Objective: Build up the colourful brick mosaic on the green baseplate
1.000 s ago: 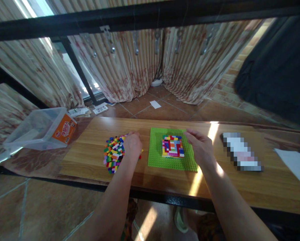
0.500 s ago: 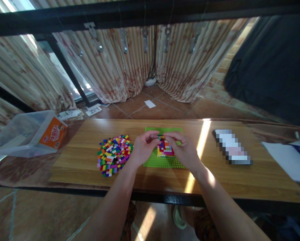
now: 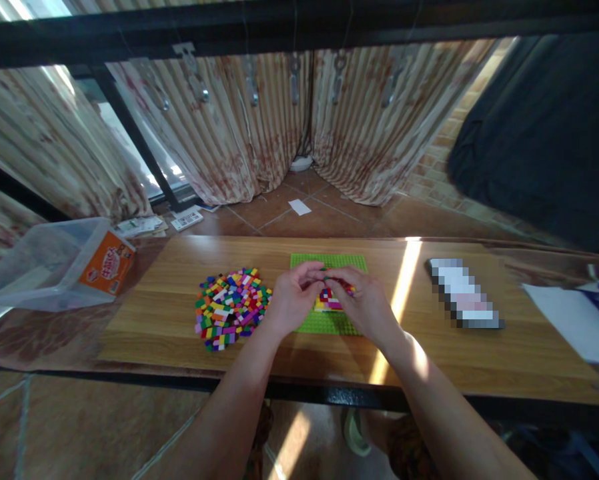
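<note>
Brick structure (image 3: 329,306) partly beneath both hands (image 3: 293,300) (image 3: 369,303)

Ahead of you striped, red-blotched curtains (image 3: 259,133) are hanging down to the tiled floor (image 3: 104,427), a window (image 3: 172,179) is glowing on your left, a black beam (image 3: 299,28) is crossing your upper view, brickwork (image 3: 432,173) is showing on your right, a band of sunlight (image 3: 404,277) is slanting across your wooden table (image 3: 454,363)

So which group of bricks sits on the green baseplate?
The joined block, partly hidden by the left hand and right hand; the loose pile lies on the wooden tabletop, left of the green baseplate.
</note>
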Tool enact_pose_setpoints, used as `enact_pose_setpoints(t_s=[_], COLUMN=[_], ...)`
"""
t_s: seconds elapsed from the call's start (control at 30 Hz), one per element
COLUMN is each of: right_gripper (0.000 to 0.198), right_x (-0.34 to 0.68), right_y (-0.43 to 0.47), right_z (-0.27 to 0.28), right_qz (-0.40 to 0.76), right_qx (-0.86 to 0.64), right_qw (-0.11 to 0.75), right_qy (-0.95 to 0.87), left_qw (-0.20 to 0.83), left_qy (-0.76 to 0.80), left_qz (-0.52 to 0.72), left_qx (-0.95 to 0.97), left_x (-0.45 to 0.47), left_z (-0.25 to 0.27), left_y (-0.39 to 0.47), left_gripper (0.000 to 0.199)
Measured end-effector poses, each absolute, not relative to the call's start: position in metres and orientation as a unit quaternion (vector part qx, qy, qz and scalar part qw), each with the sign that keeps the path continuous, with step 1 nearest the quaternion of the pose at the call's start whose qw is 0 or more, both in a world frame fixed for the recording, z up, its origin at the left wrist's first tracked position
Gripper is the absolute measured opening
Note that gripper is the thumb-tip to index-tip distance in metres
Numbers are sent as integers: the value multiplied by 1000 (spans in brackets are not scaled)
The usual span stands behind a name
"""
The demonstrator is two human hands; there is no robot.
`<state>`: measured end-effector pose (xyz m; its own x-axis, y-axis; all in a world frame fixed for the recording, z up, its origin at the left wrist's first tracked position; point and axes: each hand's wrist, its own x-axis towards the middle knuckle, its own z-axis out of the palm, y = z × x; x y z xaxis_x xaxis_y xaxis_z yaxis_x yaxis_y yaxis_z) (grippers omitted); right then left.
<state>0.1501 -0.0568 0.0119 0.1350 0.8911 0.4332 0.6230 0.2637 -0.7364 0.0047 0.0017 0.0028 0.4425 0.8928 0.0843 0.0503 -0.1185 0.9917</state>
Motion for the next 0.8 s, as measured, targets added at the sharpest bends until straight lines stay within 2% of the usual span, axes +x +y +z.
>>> enact_pose_setpoints(t_s=[0.13,0.33,0.8], right_gripper=[21,19,22], right_x=[160,190,199], right_y=[-58,-59,-42], right_z=[11,3,-33], right_qz=[125,125,290], right_qx=[-609,-679,-654], right_qw=[459,507,569], right_qy=[-635,-516,-406], left_qw=[553,505,415], left_qy=[370,421,480], left_qz=[376,372,290], left_qx=[645,655,717], left_x=[7,4,0], left_z=[2,-5,0], left_y=[1,9,8], left_gripper=[31,26,24])
